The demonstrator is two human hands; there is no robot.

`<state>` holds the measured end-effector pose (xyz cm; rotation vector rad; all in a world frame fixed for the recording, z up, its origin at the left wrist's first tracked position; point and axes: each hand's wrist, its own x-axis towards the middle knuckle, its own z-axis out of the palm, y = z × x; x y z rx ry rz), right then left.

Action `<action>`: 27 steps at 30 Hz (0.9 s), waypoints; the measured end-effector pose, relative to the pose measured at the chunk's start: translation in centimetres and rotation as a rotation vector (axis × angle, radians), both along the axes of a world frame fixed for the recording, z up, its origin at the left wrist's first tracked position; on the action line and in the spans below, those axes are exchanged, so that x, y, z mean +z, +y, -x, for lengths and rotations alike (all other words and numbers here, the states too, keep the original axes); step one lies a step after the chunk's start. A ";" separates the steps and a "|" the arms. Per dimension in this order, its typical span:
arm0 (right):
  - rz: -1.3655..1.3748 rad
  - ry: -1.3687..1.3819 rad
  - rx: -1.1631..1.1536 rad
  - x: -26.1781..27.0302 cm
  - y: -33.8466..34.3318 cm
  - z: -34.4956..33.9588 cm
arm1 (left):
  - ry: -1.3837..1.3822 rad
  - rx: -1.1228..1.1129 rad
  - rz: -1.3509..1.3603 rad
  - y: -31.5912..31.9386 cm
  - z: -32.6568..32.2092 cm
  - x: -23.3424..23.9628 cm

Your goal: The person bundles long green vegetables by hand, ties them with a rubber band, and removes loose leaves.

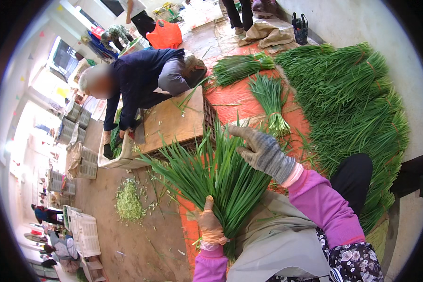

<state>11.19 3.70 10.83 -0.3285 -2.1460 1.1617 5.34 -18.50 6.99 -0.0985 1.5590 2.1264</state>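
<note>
My left hand (210, 225), in an orange-tan glove, grips a loose bunch of green garlic chives (229, 187) low down, with the thumb lying across the leaves. The leaves fan out upward and away from my lap. The lower ends are mostly hidden by the hand and the grey apron (278, 239). My right hand (268, 153), in a grey knitted glove, hovers at the upper right of the bunch. Its index finger and thumb are apart beside the leaf tips, and nothing shows between them.
Tied chive bundles (269, 102) lie on an orange sheet (229, 97), with a large pile (352, 120) along the right wall. Ahead, a co-worker (144, 74) bends over a white crate (127, 158) beside a wooden board (176, 118). Pale trimmings (129, 202) litter the floor.
</note>
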 end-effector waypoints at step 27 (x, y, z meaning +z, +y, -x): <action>0.949 -0.078 0.076 0.1 -1.6 0.7 | 0.001 0.048 0.041 -0.8 1.5 -2.2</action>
